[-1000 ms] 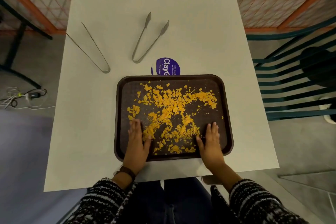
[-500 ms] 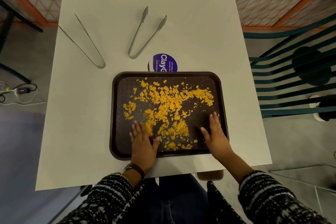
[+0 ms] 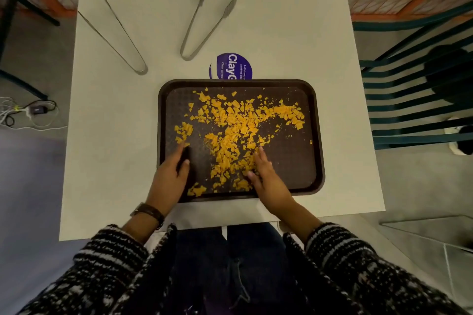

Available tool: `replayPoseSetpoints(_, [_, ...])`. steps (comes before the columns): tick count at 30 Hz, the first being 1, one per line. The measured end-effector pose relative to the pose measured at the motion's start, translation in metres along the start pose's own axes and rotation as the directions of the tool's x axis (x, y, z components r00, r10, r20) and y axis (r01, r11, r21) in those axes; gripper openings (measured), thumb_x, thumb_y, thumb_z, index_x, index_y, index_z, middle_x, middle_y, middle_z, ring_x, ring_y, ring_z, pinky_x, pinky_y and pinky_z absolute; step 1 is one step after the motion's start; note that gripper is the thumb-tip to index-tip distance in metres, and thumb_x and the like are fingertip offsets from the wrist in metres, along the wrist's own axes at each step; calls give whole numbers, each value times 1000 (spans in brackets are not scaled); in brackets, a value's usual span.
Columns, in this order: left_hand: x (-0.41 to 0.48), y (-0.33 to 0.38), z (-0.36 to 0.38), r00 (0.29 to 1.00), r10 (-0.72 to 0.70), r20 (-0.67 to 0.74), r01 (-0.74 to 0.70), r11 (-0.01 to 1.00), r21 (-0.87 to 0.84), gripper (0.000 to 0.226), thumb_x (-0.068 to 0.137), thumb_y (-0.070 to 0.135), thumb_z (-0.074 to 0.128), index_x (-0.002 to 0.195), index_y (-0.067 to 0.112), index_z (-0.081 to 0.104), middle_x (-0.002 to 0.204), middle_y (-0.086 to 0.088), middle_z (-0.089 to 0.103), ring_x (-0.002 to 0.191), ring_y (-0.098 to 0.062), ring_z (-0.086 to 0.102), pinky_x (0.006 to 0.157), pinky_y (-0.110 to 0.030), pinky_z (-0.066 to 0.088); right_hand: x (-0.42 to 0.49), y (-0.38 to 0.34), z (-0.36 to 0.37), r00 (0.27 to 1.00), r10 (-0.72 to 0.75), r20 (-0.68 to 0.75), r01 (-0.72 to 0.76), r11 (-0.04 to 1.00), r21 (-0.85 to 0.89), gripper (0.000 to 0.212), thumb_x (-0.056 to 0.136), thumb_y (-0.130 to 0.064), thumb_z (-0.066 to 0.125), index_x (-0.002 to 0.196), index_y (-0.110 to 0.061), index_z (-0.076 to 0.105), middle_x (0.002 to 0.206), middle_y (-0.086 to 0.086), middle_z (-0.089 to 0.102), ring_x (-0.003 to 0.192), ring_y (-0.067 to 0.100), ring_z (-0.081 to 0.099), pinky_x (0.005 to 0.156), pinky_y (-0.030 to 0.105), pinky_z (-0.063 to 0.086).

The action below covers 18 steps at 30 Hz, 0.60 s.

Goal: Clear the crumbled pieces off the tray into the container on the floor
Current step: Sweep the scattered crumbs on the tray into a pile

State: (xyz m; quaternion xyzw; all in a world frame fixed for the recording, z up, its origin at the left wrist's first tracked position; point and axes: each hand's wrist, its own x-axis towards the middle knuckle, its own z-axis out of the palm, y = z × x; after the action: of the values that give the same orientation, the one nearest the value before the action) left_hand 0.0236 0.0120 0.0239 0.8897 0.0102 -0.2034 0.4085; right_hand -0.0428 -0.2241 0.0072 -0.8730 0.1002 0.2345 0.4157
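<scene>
Crumbled pieces (image 3: pixel 238 130) on tray (image 3: pixel 316 161), open hands (image 3: pixel 170 174) either side.

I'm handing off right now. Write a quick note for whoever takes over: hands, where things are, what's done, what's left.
Left hand: open, on the tray's near-left part, holding nothing.
Right hand: open, at the near edge of the crumbs, fingers among them.
Crumbs are spread across the tray's middle; the tray sits flat on the table. Two tongs lie unused beyond it.
Container: not in view.
Done: nothing emptied yet.
Left: gather the crumbs and tip them into the container.
</scene>
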Motion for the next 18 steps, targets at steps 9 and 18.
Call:
replayPoseSetpoints(9, [3,-19,-20,946,-187,265,226,966,-125,29,94,32,48,81,16,68,80,-8,70,79,-25,67,79,-38,55,14,35,-97,956,293,-16,-294,955,-48,69,93,-55,33,57,-5,63,58,10,65,54,19,60,63,25,43])
replayPoseSetpoints(18, [3,-26,-24,912,-208,353,268,955,-130,39,97,35,40,85,11,68,85,-11,69,81,-24,65,75,-28,52,32,10,-33,939,254,232,-314,908,276,71,94,-55,26,60,-8,66,58,5,67,55,15,65,61,23,55])
